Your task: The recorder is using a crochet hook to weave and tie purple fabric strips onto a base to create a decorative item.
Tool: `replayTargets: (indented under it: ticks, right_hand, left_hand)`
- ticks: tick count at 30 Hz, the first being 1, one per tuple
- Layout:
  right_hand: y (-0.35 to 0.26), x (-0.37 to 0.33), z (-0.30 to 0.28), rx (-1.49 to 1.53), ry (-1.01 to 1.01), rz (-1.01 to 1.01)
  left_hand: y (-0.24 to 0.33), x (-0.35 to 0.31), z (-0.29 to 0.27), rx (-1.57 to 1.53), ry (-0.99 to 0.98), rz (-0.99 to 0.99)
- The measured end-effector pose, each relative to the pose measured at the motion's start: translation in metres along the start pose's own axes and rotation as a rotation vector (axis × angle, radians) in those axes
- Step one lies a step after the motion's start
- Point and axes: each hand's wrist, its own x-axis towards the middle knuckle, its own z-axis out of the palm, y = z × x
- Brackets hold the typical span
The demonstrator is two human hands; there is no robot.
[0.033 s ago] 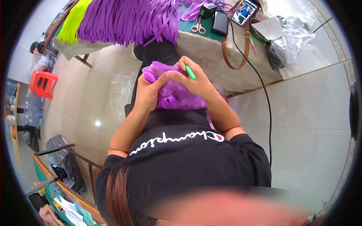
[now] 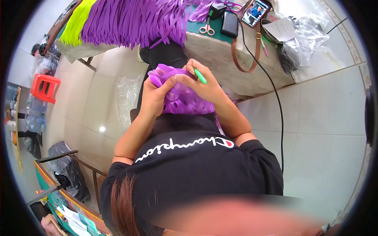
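Observation:
A purple piece of woven or looped strips (image 2: 185,103) lies bunched over my lap, with gaps showing through its lower part. My left hand (image 2: 156,92) grips its left side, thumb on top and fingers mostly hidden behind. From the right, my right hand (image 2: 202,83) holds a slim tool with a bright green handle (image 2: 200,75); the tool's working end is out of sight. Both thumbs nearly meet at the upper edge of the purple piece, and the right fingers are bent close to it.
Long purple strips (image 2: 134,23) and yellow-green strips (image 2: 76,25) hang off the table ahead. Pink-handled scissors (image 2: 207,30), a black case (image 2: 230,24) and a phone (image 2: 256,12) lie on it. A black cable (image 2: 271,80) runs down to the right. A red stool (image 2: 46,88) stands left.
The green handle has tilted and shifted very slightly down and to the right in my right hand. My left hand has hardly moved.

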Motion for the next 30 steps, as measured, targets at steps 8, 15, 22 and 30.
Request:
replayTargets:
  ticks: [8, 15, 22, 30]
  right_hand:
    - [-0.028, -0.016, -0.029, 0.465, 0.076, -0.141]
    - [-0.067, -0.045, -0.116, 1.049, 0.353, -0.627]
    - [-0.079, -0.077, -0.202, 0.993, 0.739, -1.023]
    - [-0.065, -0.035, -0.145, 1.08, 0.418, -0.563]
  left_hand:
    - [0.003, 0.007, -0.01, 0.673, -0.081, 0.258]
    - [-0.002, 0.037, -0.066, 0.0, 0.056, -0.106]
    - [-0.012, 0.076, -0.218, -0.303, 0.239, -0.035]
    - [0.002, 0.046, -0.116, -0.351, 0.063, -0.284]
